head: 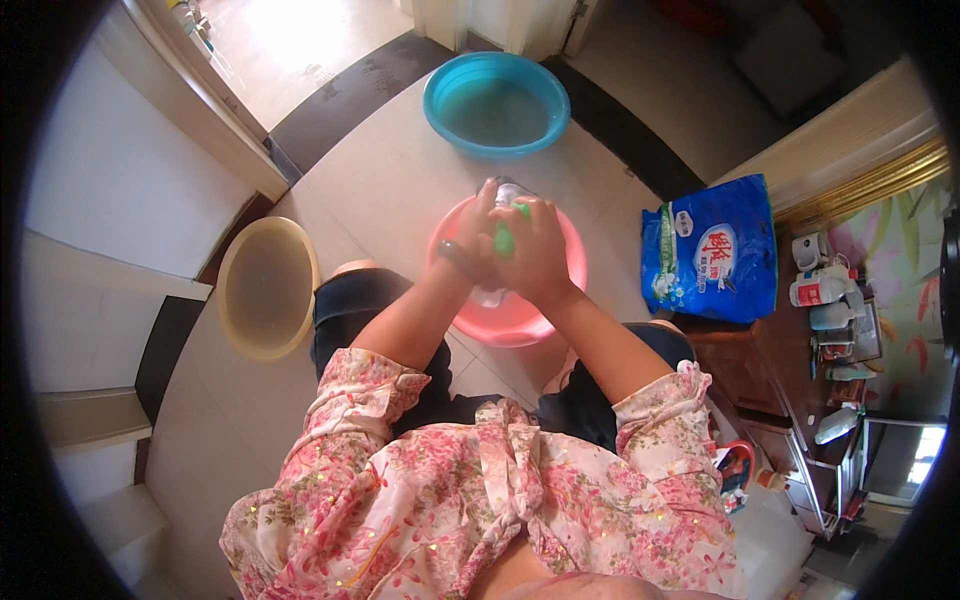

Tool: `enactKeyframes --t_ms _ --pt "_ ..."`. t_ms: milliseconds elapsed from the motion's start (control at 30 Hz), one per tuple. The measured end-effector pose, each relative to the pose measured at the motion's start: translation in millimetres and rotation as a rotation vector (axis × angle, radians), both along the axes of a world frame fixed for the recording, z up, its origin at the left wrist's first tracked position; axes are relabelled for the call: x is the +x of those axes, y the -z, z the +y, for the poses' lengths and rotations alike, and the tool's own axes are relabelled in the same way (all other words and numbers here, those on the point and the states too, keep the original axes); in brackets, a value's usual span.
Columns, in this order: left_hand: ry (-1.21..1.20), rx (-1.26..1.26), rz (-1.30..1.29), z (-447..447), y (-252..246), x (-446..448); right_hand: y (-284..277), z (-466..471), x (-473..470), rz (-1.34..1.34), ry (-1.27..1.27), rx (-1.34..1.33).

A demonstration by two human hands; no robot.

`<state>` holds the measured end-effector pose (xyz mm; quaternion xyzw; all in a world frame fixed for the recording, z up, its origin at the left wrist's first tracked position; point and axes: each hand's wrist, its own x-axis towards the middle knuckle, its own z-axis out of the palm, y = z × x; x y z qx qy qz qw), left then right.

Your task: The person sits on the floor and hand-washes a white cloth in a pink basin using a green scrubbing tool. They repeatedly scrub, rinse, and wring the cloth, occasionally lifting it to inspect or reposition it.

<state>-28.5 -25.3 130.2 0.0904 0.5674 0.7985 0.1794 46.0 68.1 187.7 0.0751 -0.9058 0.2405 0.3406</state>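
Over a pink plastic basin (517, 326) on the floor, both my hands come together around a shoe-like item (508, 193) with a dark end and a pale part; the hands hide most of it. My left hand (474, 232), with a dark band at the wrist, holds it from the left side. In my right hand (536, 251) is a bright green object (505, 238), perhaps a brush handle, partly covered by the fingers. Something whitish (487, 297) shows below the hands, inside the basin.
Ahead stands a blue plastic basin (556, 112) of cloudy water. A beige basin (231, 334) with murky liquid is at the left. A blue detergent bag (675, 270) stands at the right, beside a wooden cabinet (739, 360) bearing bottles and a white mug (808, 252).
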Motion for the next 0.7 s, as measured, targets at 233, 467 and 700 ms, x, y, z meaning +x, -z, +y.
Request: enactKeyframes --t_ms 233,467,700 --pt "0.088 0.024 -0.342 2 -28 -5 4 14 -13 -0.141 0.061 -0.364" --pt "0.189 0.041 -0.163 6 23 -13 -4 5 -10 -0.154 0.208 -0.38" --pt "0.208 -0.17 0.472 4 33 -4 -9 11 -15 -0.067 0.018 -0.155"
